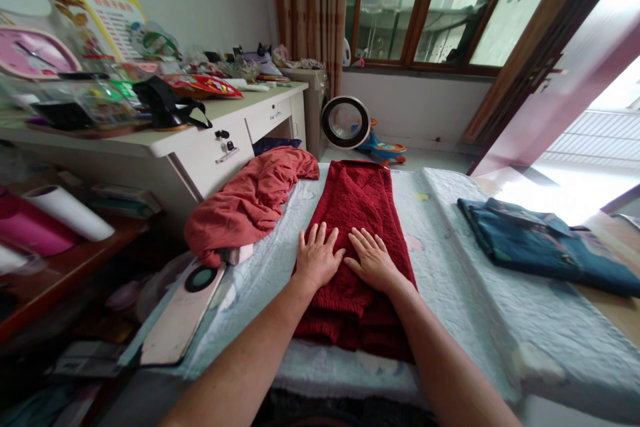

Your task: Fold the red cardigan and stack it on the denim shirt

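Note:
A dark red knitted garment (357, 207) lies folded lengthwise on the pale quilted bed cover (450, 260) in front of me. My left hand (316, 256) rests flat on it, fingers spread. Right beside it, my right hand (373, 259) also lies flat on the knit, fingers stretched out, thumb touching my left hand. Neither hand holds anything.
A crumpled rust-red cloth (245, 203) lies at the bed's left edge. A folded dark blue garment (545, 247) sits on the right. A cluttered white desk (200, 140) stands to the left, with a fan (346, 122) and a toy on the floor beyond the bed.

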A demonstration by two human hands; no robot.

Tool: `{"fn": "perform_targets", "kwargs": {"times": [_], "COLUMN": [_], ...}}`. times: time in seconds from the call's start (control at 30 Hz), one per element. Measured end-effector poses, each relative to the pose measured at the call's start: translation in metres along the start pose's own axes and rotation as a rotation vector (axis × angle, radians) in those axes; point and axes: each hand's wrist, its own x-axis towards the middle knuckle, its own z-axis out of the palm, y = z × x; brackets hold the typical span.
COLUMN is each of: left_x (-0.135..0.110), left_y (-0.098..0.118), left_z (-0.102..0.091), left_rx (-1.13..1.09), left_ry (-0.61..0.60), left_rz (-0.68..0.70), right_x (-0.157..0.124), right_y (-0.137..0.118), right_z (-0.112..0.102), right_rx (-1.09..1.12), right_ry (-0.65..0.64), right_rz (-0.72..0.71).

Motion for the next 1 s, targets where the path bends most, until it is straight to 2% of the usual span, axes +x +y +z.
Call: {"fn": "perform_targets", "kwargs": {"times": [0.4,0.67,0.87,1.0], "left_x": [0.005,0.004,0.005,0.010], "left_y": [-0.015,-0.016,-0.018,-0.015], "left_z": [-0.011,-0.008,-0.011,-0.021], "left_rx": [-0.010,-0.052,-0.065,-0.141], "left_ry": [-0.093,-0.098,0.025,0.159], "left_rz": [0.049,0.014,-0.031,0.104], "right_x": [0.000,0.000,0.000,0.000], "right_y": [0.001,0.001,0.000,0.001], "right_z": [0.000,0.000,-0.002,-0.002], "right_rx": [-0.004,-0.002,0.000,0.000], "right_ry": [-0.012,-0.025,-0.028,-0.028], "right_rz": [-0.004,-0.002,0.001,-0.001]}}
